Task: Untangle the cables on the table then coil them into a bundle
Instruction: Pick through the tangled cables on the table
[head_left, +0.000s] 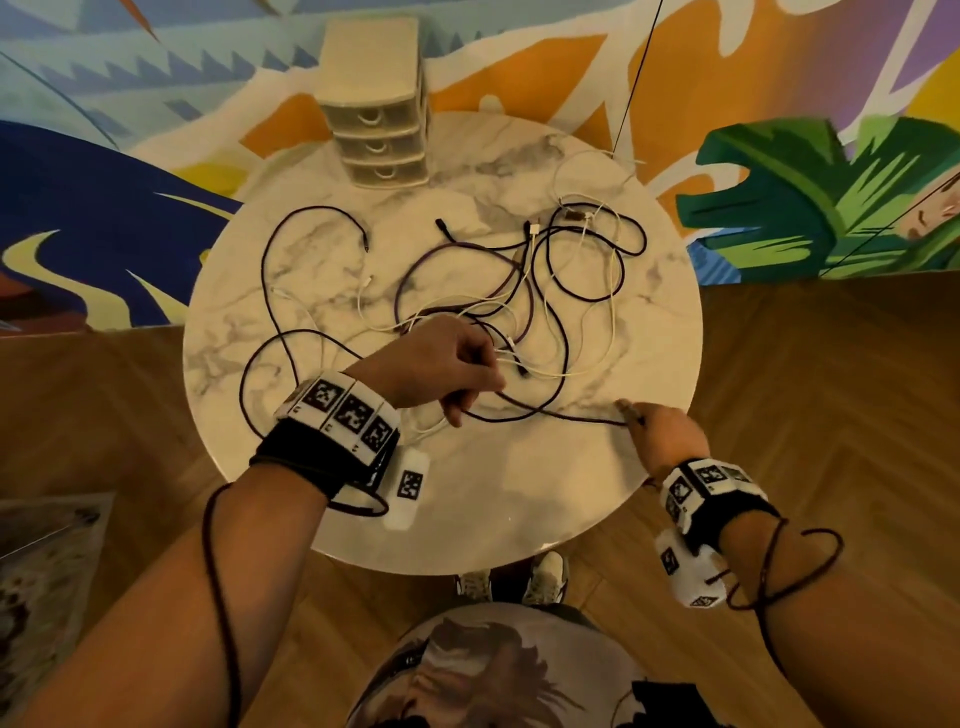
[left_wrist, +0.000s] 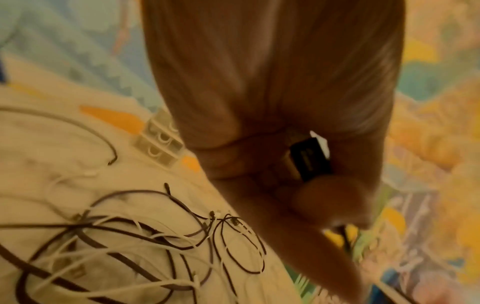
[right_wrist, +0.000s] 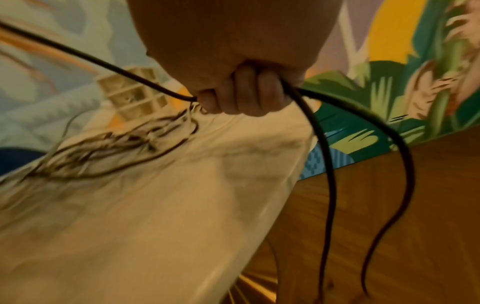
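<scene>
A tangle of dark and white cables (head_left: 519, 291) lies spread across the round marble table (head_left: 467, 499). My left hand (head_left: 467, 384) hovers at the tangle's near edge with its fingers curled, pinching a dark cable (head_left: 545, 410). The left wrist view shows a black plug (left_wrist: 309, 158) tucked in its palm. That dark cable runs right to my right hand (head_left: 636, 415) at the table's front right edge. In the right wrist view its fingers (right_wrist: 244, 92) grip the cable in a fist, and dark strands (right_wrist: 330, 174) hang from the hand over the floor.
A cream three-drawer organiser (head_left: 376, 104) stands at the table's far edge. A loose dark loop (head_left: 311, 228) lies at the left of the table. Wooden floor surrounds the table, with a painted wall behind. My shoes (head_left: 540, 571) are under the near rim.
</scene>
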